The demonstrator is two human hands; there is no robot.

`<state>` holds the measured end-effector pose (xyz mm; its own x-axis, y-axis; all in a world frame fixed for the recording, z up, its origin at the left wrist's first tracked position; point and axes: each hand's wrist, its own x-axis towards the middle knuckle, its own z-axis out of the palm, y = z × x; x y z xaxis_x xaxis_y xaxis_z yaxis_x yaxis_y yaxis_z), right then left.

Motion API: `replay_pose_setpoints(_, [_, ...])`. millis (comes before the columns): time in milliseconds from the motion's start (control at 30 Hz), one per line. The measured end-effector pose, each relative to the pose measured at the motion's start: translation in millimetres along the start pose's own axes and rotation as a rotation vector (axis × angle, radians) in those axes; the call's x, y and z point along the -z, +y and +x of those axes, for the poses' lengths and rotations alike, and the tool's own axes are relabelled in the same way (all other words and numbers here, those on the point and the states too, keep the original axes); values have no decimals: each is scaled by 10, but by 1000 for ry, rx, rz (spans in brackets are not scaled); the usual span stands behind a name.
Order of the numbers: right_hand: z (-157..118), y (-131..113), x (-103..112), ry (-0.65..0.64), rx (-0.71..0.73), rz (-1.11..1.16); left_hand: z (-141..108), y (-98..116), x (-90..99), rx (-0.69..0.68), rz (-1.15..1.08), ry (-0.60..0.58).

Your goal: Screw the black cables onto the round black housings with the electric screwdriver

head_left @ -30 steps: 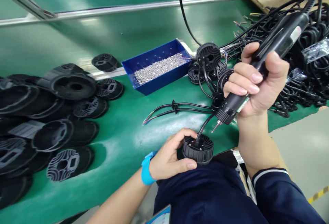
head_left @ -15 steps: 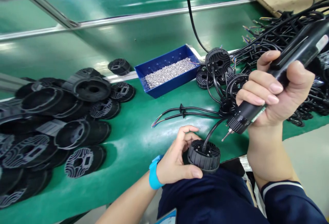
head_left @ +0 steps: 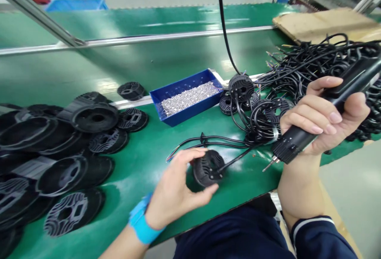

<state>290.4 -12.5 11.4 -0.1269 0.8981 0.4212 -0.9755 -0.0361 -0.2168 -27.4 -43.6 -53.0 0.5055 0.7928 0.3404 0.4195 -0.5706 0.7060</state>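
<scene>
My left hand, with a blue band at its wrist, curls its thumb and fingers around a black round housing. The housing is tilted over the green bench, its screwed face turned right, and a black cable runs from it toward a coil of cables. Some of my left fingers are hidden behind the housing. Wrapped around a black electric screwdriver, my right hand is raised at the right. The screwdriver's bit points down and left, apart from the housing.
A blue bin of small silvery parts stands mid-bench. Many black ring-shaped housings are piled at the left. Several cabled housings lie right of the bin. A heap of black cables and flat cardboard lie at the right.
My left hand has moved the housing left and away from my body, tilting it. The view has shifted upward. My right hand still grips the screwdriver.
</scene>
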Motion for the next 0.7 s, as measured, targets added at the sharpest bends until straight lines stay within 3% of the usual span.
replay_pose_setpoints(67, [-10, 20, -63, 103, 139, 115, 203, -61, 196, -183, 338, 105])
replay_pose_setpoints(133, [-19, 48, -119, 147, 218, 180, 450, -121, 334, -338, 526, 153])
replay_pose_setpoints(200, [-24, 66, -146, 110, 221, 190, 728, -142, 386, -467, 608, 191])
replay_pose_setpoints(300, [-29, 69, -142, 58, 202, 188, 1192, -30, 322, -634, 646, 237])
replay_pose_setpoints(367, [-39, 56, -134, 31, 205, 207, 1528, 130, 221, -700, 641, 153])
replay_pose_setpoints(467, [-70, 15, -128, 25, 208, 256, 2008, 353, 41, -713, 647, -134])
replay_pose_setpoints(533, [-92, -16, -116, 0, 195, 253, 2233, 410, -78, -700, 662, -235])
replay_pose_setpoints(600, [-107, -34, -100, -26, 191, 214, 2332, 396, -182, -683, 679, -267])
replay_pose_setpoints(700, [-114, -24, -109, -54, 197, 130, 2267, 342, -263, -656, 679, -273])
